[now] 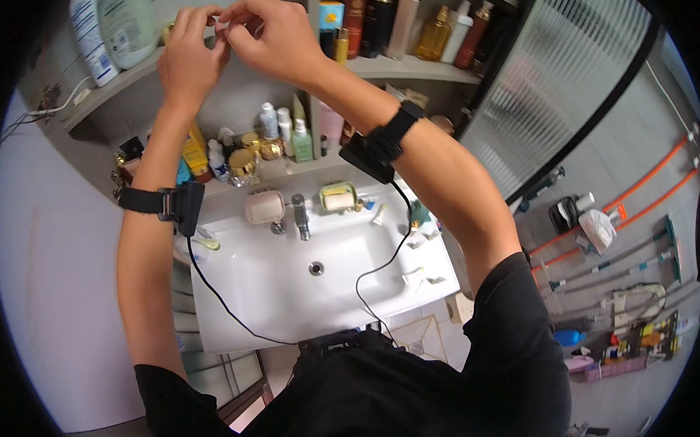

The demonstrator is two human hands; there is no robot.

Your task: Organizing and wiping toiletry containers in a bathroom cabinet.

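Both my arms reach up to the shelves of a wall cabinet. The fingertips of my left hand [189,57] meet those of my right hand [278,38] in front of the upper shelf [401,69]. Something small and pale may be pinched where they touch, but the fingers hide it. Left of my left hand stand a big translucent bottle [127,23] and a white and blue bottle [92,33]. Close to my right hand are a small blue box [331,14] and several pump and spray bottles [403,25]. Each forearm wears a black strap with a cabled device.
Below is a white washbasin [255,284] with a faucet [300,217], a lidded pink soap box [265,207] and a green soap dish [338,197]. Small packets lie on its right rim. A fluted glass door [554,81] stands open at right. Bottles and jars [243,161] crowd the lower shelf.
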